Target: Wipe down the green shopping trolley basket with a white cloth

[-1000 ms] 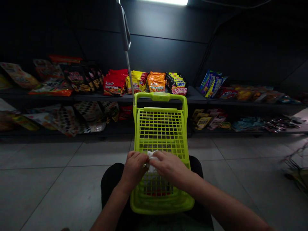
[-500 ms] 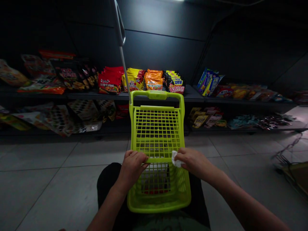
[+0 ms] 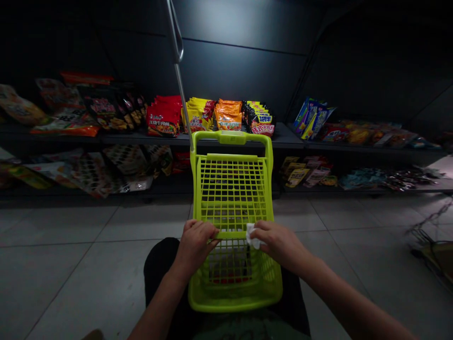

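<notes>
Lime-green plastic basket (image 3: 231, 189) tilted on the person's lap, both hands at its crossbar.
The left hand (image 3: 196, 245) has its fingers curled tightly over the bar, and the right hand (image 3: 279, 243) pinches a small white cloth (image 3: 252, 236) against the same bar. In my judgement, hard rubbing could push the basket off the lap onto the tiled floor (image 3: 71, 245), or the cloth could slip through the mesh.

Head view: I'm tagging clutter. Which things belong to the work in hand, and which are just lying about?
In hand: lime-green basket, gripped by the left hand; white cloth, pressed to its bar by the right hand.
Lying about: noodle packets and snack bags on the shelves.
</notes>
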A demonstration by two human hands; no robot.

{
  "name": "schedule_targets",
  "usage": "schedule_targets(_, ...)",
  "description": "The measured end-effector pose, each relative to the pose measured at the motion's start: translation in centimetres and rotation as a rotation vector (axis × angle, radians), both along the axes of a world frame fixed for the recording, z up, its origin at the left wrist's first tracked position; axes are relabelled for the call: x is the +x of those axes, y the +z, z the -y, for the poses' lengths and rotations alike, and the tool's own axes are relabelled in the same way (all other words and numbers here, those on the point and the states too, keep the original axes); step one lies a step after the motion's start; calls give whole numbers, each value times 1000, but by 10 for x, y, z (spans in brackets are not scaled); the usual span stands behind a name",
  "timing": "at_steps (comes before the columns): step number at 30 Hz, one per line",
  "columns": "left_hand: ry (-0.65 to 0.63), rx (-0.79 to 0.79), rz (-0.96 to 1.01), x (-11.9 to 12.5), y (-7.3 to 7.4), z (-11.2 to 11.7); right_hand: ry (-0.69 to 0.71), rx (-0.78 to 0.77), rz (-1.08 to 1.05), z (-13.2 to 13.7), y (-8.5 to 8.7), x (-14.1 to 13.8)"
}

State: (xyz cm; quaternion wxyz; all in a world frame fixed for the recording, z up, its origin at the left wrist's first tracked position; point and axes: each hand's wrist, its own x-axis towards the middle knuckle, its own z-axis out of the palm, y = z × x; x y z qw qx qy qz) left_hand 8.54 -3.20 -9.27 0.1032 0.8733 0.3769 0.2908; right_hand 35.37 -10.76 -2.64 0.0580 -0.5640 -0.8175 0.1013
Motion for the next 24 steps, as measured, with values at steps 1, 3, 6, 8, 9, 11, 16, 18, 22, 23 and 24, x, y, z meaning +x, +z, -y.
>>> schedule_targets(1, -1, 0, 5, 0, -1, 0, -37, -16, 15, 3, 3, 6)
schedule_targets(3, -4, -5, 4, 0, -1, -1, -78, -30, 51, 8, 6, 12)
schedule_targets(6, -13, -15, -14, 0, -1, -3, -66, 6, 75, 3, 2, 15)
schedule_targets(8, -19, -15, -23, 0, 0, -4, -69, 81, 71, -13, -1, 21)
schedule_targets(9, -22, -16, -26, 0, 0, -5, -88, 125, 69, -25, -3, 26)
schedule_targets(11, -27, -20, -35, 0, 1, -6, -156, 210, 69, -55, -3, 39)
schedule_targets(16, -16, -34, -75, 4, 3, -8, -355, 386, 80, -128, 4, 61)
schedule_targets(18, -5, -43, -96, 5, 2, -9, -430, 412, 63, -135, 4, 60)
schedule_targets(22, -23, -59, -145, 5, 0, -11, -397, 322, 32, -94, -6, 38)
schedule_targets(23, -26, -62, -155, 5, -1, -11, -358, 276, 40, -76, -9, 31)
schedule_targets(24, -27, -68, -163, 5, -1, -12, -315, 226, 51, -59, -12, 23)
